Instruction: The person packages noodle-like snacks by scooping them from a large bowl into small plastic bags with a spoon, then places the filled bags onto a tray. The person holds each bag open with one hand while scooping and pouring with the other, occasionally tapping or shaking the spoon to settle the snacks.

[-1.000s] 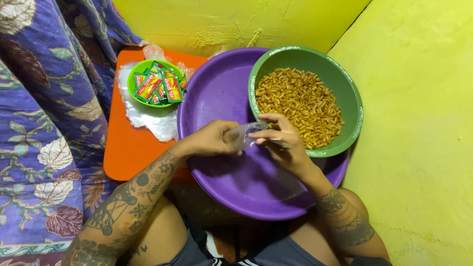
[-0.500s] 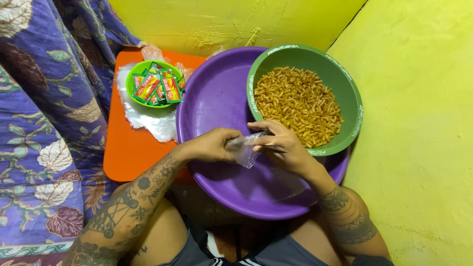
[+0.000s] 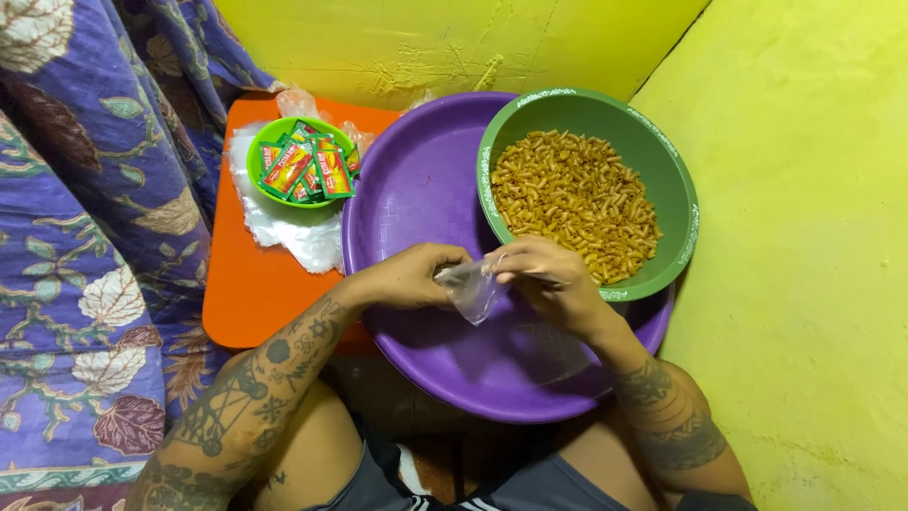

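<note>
We pinch a small clear plastic bag [image 3: 470,287] between our left hand [image 3: 413,276] and right hand [image 3: 549,274], both closed on its mouth, over the purple basin [image 3: 416,189]. Best to spread the mouth wide, close to the green bowl [image 3: 676,180] of fried macaroni snack [image 3: 572,203].

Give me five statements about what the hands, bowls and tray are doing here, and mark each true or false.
1. Both hands hold a small clear plastic bag over the purple basin. True: the left hand and right hand each pinch it.
2. The green bowl holds soup. False: it holds dry, tan, macaroni-like pieces.
3. The small green bowl of sachets sits on the orange tray. True.
4. The green bowl stands on the orange tray. False: it rests in the purple basin.
5. The wall is blue. False: it is yellow-green.
</note>
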